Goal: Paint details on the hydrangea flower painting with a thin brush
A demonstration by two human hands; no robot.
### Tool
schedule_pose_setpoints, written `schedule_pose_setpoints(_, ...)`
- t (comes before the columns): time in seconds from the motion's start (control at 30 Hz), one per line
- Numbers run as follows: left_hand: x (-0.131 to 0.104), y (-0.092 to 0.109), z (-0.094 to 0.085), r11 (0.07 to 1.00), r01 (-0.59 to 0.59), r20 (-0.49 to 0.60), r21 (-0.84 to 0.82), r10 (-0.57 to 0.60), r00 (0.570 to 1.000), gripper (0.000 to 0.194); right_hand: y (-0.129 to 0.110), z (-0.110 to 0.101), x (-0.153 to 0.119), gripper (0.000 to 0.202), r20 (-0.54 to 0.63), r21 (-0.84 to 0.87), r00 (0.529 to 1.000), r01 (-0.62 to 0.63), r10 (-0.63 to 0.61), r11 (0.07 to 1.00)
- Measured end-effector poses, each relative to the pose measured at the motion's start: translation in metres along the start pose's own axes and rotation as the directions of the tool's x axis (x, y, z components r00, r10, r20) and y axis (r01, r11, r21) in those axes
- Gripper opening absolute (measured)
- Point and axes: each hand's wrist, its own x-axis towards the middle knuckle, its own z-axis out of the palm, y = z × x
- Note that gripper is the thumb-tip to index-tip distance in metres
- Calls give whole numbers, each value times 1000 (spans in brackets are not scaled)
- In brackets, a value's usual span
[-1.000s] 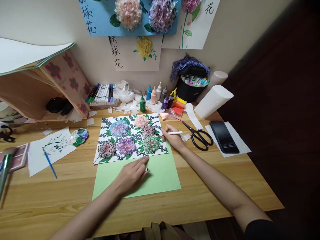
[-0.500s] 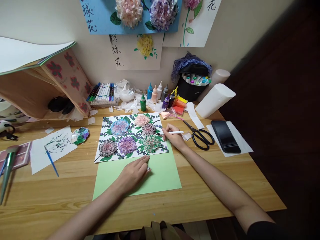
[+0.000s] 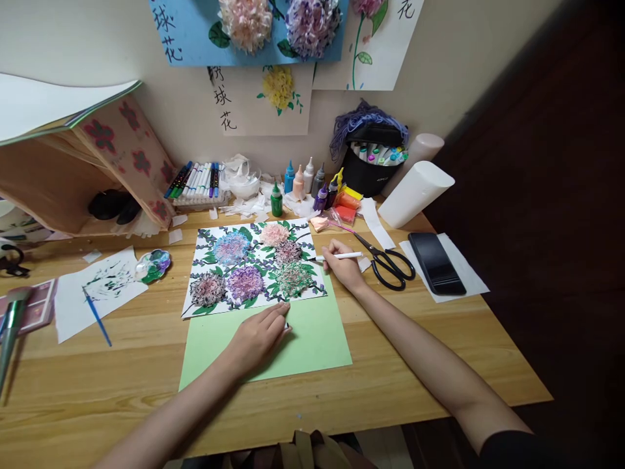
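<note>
My right hand (image 3: 344,266) is closed around a white marker (image 3: 342,256), its dark tip at the right edge of the flower picture (image 3: 267,259). This picture carries several raised, shaggy flower heads among painted green leaves and dark stems. My left hand (image 3: 258,335) rests at the picture's lower edge, index finger stretched forward and the other fingers curled. From under them pokes a small white cap (image 3: 287,326) with a dark end, partly hidden. Beneath the picture lies a light green sheet (image 3: 312,345), showing along the front and right.
Black-handled scissors (image 3: 390,266) and a phone (image 3: 436,264) on paper lie right. Behind stand paint bottles (image 3: 276,200), a marker case (image 3: 374,166) and a marker tray (image 3: 200,185). Left are a paint palette (image 3: 153,266), a thin blue brush (image 3: 97,317) and a cardboard box (image 3: 122,156).
My right hand has shifted slightly right with the marker, which now slants a little more. My left hand stays in place on the sheets. The whole view has moved slightly.
</note>
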Motion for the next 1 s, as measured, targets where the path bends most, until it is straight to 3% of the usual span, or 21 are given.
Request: schedule_pose_setpoints(1.0, -1, -1, 2, 1000, -3, 6, 5, 3, 1000, 15, 3, -2, 2, 31, -223, 54, 975, 14, -1, 998)
